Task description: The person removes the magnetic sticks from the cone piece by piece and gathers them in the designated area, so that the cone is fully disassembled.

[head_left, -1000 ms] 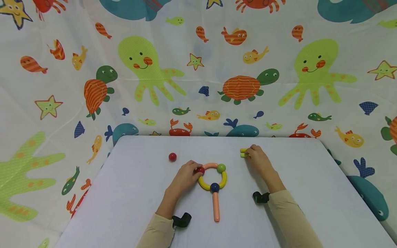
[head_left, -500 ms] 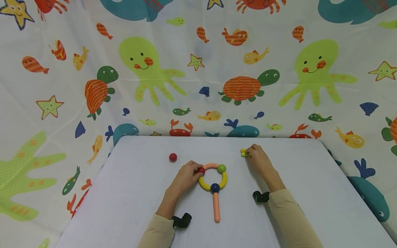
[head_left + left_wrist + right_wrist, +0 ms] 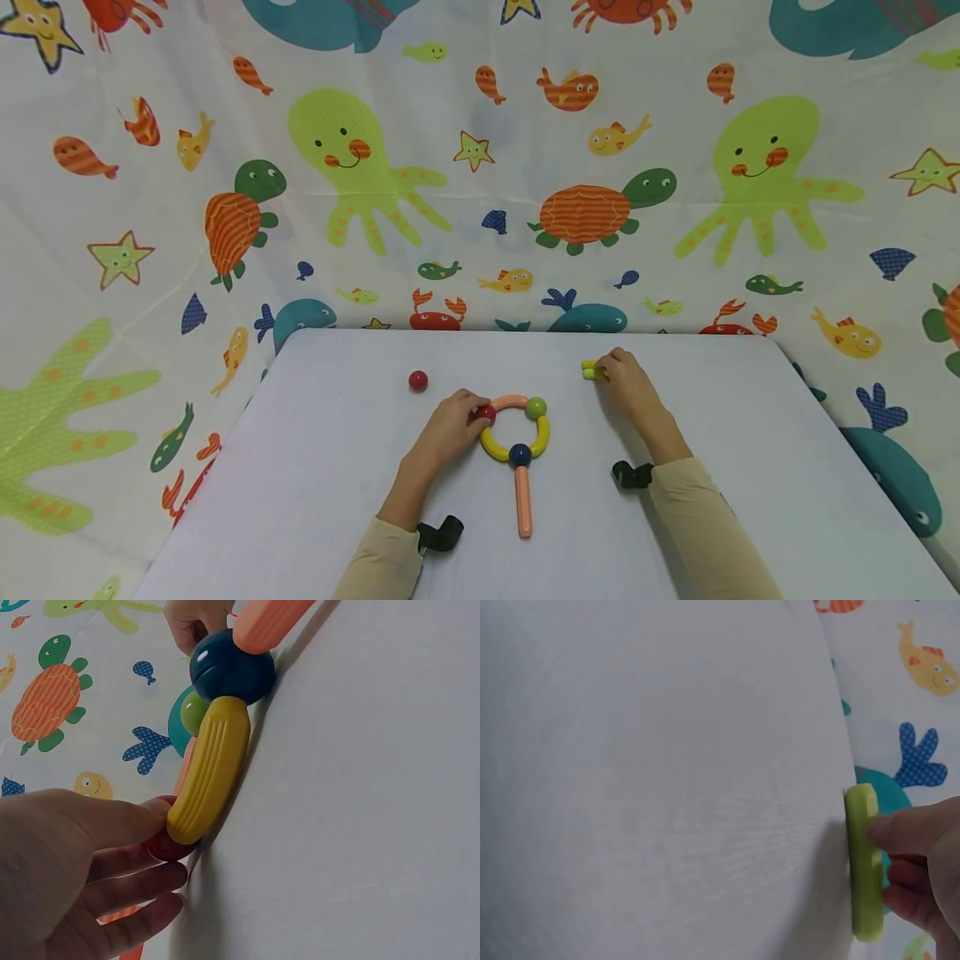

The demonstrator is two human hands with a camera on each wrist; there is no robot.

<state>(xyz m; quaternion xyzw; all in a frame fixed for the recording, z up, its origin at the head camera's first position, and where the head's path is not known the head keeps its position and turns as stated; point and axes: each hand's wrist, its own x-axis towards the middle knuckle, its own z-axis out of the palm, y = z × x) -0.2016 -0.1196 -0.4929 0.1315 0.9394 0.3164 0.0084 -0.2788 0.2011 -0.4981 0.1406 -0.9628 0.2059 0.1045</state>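
Note:
In the head view my left hand [image 3: 448, 425] pinches a red ball [image 3: 487, 413] at the left of a ring. Curved yellow pieces [image 3: 493, 446], a curved salmon piece [image 3: 511, 401], a green ball [image 3: 536, 407] and a dark blue ball [image 3: 520, 454] complete the ring. A straight salmon stick [image 3: 523, 502] runs from the blue ball towards me, like a handle. Farther back on the right, my right hand [image 3: 628, 385] holds a light green stick [image 3: 866, 870], thumb against its side in the right wrist view. A yellow stick [image 3: 588, 364] lies alongside, partly hidden by the fingers.
A loose red ball [image 3: 418, 381] lies behind my left hand. Everything rests on a white-covered table [image 3: 315, 467], whose far edge meets a sea-animal print curtain [image 3: 420, 208]. Black wrist cameras sit at both sleeves.
The gap between the green and yellow sticks has narrowed slightly under my right hand. My left hand and the ring have stayed in place.

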